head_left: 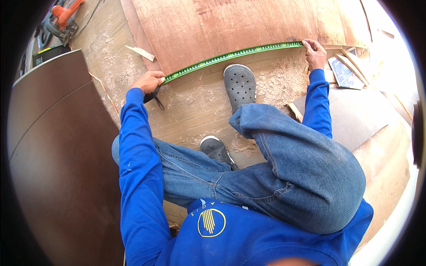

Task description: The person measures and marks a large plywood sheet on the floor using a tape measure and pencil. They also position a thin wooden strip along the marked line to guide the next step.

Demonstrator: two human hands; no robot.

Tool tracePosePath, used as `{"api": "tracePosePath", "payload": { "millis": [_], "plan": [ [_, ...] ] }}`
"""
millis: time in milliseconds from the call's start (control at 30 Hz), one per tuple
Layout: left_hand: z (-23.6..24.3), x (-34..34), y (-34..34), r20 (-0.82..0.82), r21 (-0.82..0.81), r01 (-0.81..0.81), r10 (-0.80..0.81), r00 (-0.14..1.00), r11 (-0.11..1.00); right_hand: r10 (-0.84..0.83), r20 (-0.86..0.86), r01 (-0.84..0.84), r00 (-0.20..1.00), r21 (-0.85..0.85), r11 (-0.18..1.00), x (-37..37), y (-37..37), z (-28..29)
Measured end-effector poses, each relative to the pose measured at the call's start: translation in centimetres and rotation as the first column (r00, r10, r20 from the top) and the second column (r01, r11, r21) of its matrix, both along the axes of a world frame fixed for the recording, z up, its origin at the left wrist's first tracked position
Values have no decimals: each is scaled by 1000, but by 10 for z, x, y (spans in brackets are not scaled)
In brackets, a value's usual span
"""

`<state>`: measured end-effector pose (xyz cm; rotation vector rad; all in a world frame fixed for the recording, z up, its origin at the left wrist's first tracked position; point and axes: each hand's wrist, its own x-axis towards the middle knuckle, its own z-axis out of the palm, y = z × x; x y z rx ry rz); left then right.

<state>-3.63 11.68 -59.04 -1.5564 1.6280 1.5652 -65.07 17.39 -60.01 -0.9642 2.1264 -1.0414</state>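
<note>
Taking the green measuring tape (230,56) with yellow markings as the landmark: far to its left stands a large dark brown laminated board (57,146), with an orange power saw (63,17) above it at the frame's upper corner. At the tape's left end the left hand (148,81) is closed down on the tape case, a dark strap dangling below it. The tape is drawn taut along the lower edge of a reddish-brown plywood sheet (222,26). Just below its middle sits a grey perforated clog (240,85) on a sawdust-strewn wooden floor (195,106). At the tape's right end the right hand (314,53) presses the tip against the sheet's edge. This looks like measuring the sheet's width; reading and marking it calls for holding the tape steady. Offcuts (346,71) lie right of the tape.
</note>
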Motion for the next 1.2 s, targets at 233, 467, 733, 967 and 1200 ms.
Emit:
{"api": "tracePosePath", "payload": {
  "millis": [233, 467, 733, 967, 1200],
  "plan": [
    [5, -2, -3, -4, 32, -1, 1, 1000, 999, -13, -50, 14, 999, 26, 1000, 1, 1, 0],
    [6, -3, -3, -24, 62, -24, 26, 999, 998, -27, 20, 26, 999, 28, 999, 8, 1, 9],
    [5, -2, -3, -23, 42, -25, 26, 999, 999, -3, -4, 4, 1000, 8, 1000, 6, 2, 3],
    [4, -1, -4, -35, 48, 3, -1, 999, 999, -32, 33, 32, 999, 6, 999, 6, 5, 5],
    [0, 1, -1, -39, 51, -49, 51, 998, 997, -156, 262, 170, 952, -29, 985, -10, 14, 14]
  ]
}}
